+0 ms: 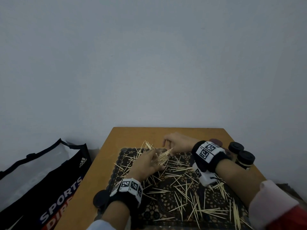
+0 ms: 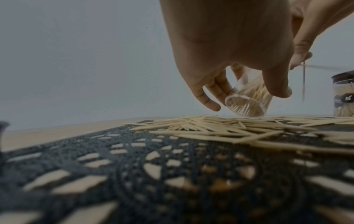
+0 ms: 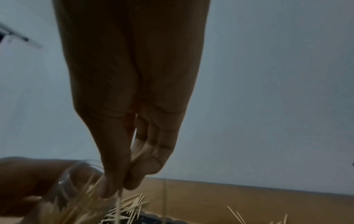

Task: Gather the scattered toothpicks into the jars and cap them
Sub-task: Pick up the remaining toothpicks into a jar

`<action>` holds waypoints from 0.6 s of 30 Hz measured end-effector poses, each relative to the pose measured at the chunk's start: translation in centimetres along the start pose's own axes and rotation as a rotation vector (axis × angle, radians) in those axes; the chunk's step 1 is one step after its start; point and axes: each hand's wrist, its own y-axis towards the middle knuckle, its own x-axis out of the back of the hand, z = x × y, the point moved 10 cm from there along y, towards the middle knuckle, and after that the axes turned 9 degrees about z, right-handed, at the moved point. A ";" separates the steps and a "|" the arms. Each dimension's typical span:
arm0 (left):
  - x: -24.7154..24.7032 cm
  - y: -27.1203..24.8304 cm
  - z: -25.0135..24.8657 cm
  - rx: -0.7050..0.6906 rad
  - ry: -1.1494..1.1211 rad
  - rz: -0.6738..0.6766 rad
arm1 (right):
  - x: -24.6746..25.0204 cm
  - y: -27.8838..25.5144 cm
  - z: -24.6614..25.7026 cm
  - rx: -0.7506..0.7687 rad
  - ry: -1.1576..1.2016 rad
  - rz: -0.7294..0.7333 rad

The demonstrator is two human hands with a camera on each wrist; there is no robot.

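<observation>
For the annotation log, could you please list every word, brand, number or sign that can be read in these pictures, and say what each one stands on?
"adidas", with the three-stripe logo: on the black shopping bag left of the table.
"SPORTS": white letters lower on that bag.
"DIR...": red letters beneath, cut off; the rest is not readable.
Black-and-white square code markers, no letters: on the wrist bands.
Label on the capped jar: a dark emblem, too blurred to read.

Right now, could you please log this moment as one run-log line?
left hand: holds tilted open jar | right hand: pinches toothpicks at jar mouth | capped jars: two
</observation>
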 end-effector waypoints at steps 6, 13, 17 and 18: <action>0.1 -0.1 0.0 -0.002 -0.029 0.004 | 1.0 -0.3 -0.1 0.040 0.137 -0.121; -0.6 0.0 -0.4 -0.030 -0.087 0.047 | 0.7 -0.5 0.3 0.044 0.251 -0.207; -0.7 0.2 0.1 -0.016 -0.122 0.043 | 0.8 -0.2 0.2 0.054 0.322 -0.237; -0.7 0.2 0.1 -0.016 -0.128 0.039 | 0.9 -0.2 0.1 0.055 0.345 -0.241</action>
